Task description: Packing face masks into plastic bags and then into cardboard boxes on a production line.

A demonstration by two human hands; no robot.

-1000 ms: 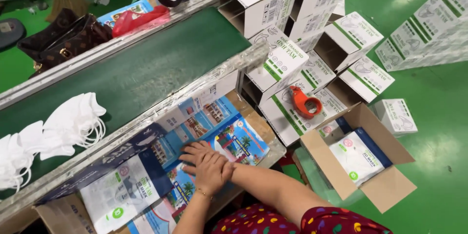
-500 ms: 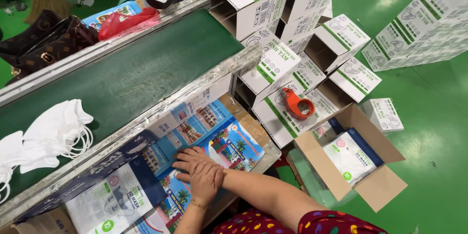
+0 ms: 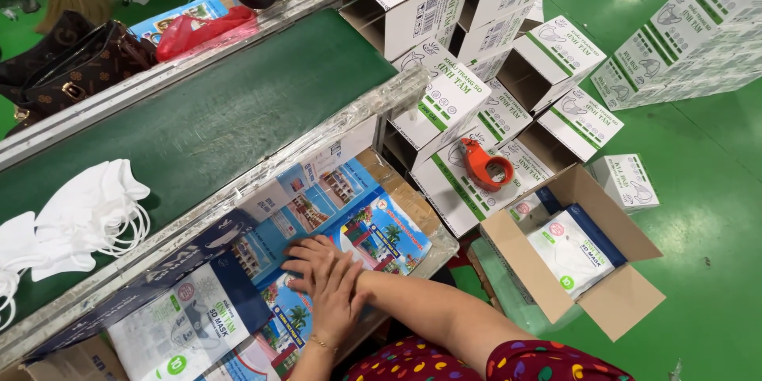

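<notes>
Green conveyor belt (image 3: 206, 119) is seen along the top left; just below its rail a stack of printed leaflets (image 3: 373, 230) is laid, long axis slanting up-right; both hands, right hand (image 3: 313, 258) over left hand (image 3: 337, 302), are pressed flat upon its near end, nothing gripped.

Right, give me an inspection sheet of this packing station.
Surface: green conveyor belt between metal rails, bare in the middle.
Job's things: stack of colourful printed sheets on the shelf below the belt; white masks on the belt.
Clutter: orange tape dispenser on the white cartons; brown handbag and red bag beyond the belt.
Hands: left hand and right hand overlap, flat on the sheets, holding nothing.
Cables: nothing seen.
Surroundings: green floor; open cardboard box holding mask packs.
</notes>
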